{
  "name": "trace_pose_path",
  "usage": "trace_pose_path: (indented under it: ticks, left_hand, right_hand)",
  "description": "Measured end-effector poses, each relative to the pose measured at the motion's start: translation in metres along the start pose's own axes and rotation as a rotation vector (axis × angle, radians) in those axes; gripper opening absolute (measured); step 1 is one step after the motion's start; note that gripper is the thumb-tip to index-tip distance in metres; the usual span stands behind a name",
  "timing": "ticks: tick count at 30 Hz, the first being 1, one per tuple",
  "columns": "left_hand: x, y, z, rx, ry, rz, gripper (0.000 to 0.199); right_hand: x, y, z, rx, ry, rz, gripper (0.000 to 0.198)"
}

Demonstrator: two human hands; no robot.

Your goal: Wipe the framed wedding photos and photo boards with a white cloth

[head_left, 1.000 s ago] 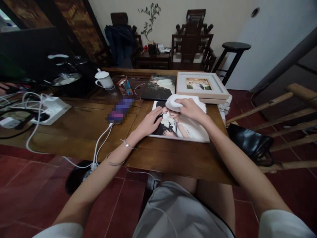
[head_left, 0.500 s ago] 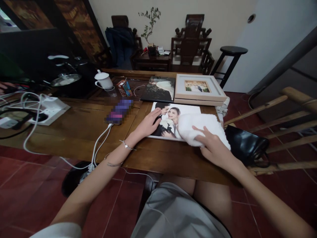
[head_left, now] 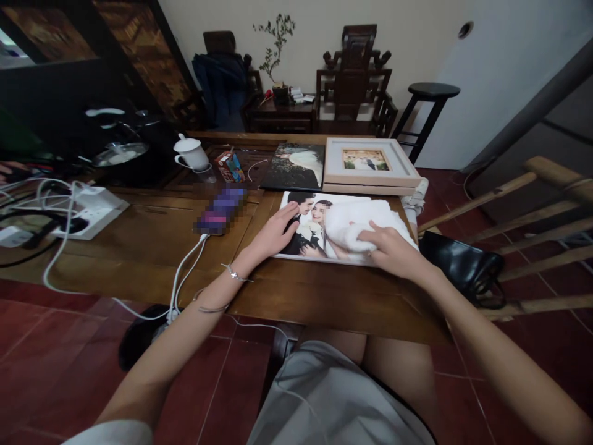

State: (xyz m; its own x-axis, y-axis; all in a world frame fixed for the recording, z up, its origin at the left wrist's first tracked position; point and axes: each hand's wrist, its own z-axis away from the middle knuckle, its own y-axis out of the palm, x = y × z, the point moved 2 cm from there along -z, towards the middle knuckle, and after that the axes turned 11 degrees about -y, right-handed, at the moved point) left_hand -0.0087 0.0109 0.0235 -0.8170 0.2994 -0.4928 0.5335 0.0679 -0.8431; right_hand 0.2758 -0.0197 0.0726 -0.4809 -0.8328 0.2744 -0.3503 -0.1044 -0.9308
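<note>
A wedding photo panel [head_left: 311,238] with a couple printed on it lies flat on the wooden table [head_left: 296,293]. My left hand [head_left: 277,232] rests on its left side, fingers stretched out over the picture. A fluffy white cloth [head_left: 345,217] covers the panel's right part. My right hand [head_left: 391,247] grips a bunched fold of this cloth, pressing it on the panel; some fingertips are hidden in it. Behind the panel lie a darker photo panel [head_left: 296,165] and a pale framed picture [head_left: 370,162], which sits on another frame.
Left of the panel is a phone [head_left: 221,210] with white cables plugged in. A lidded white cup [head_left: 191,153] and a small box [head_left: 230,167] stand behind it. A power strip [head_left: 95,213] lies far left. A black bag [head_left: 458,266] sits on the wooden chair [head_left: 551,235] at right.
My right hand has moved up and slightly left on the panel, and the cloth is now bunched under its fingers. My left hand stays in place on the panel.
</note>
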Motion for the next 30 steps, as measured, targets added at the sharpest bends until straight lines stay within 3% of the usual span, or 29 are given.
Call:
trace_pose_path:
  ticks: [7, 14, 19, 30]
  left_hand:
    - [-0.002, -0.003, 0.001, 0.003, 0.003, 0.004, 0.048]
    - [-0.001, -0.002, 0.001, -0.003, 0.01, 0.019, 0.05]
    - [-0.001, -0.002, 0.0, 0.002, 0.005, 0.021, 0.048]
    - [-0.001, 0.001, 0.0, -0.001, -0.002, -0.002, 0.049]
  right_hand:
    - [-0.045, -0.004, -0.04, -0.046, 0.106, 0.046, 0.047]
    - [-0.054, 0.002, -0.048, -0.123, 0.144, 0.08, 0.05]
    - [-0.03, 0.008, -0.033, -0.076, 0.124, 0.099, 0.049]
    - [0.069, 0.012, 0.035, 0.071, -0.046, -0.013, 0.05]
